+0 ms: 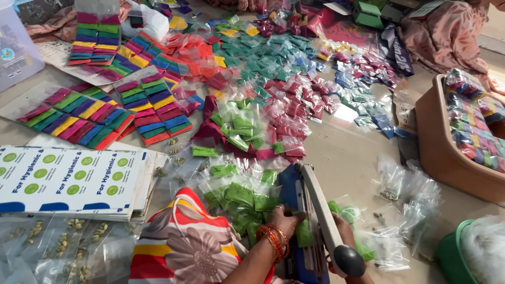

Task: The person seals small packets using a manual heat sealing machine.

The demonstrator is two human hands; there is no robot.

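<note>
My left hand [285, 218], with orange bangles on the wrist, grips a small clear packet of green powder [304, 234] and holds it against the blue heat sealer [294, 194]. The sealer's white arm [321, 210] is raised, ending in a black knob [349, 260]. My right hand [344, 226] lies under that arm, mostly hidden, touching the same green packet from the right. A heap of green powder packets [236, 194] lies just left of the sealer.
Piles of red, green, blue and pink powder packets [284, 94] cover the floor ahead. Cards of multicoloured packets [79, 115] lie left, a stack of printed white sheets [68, 179] nearer. A tan tub [442, 152] with packets stands right, a green bucket [452, 257] at bottom right.
</note>
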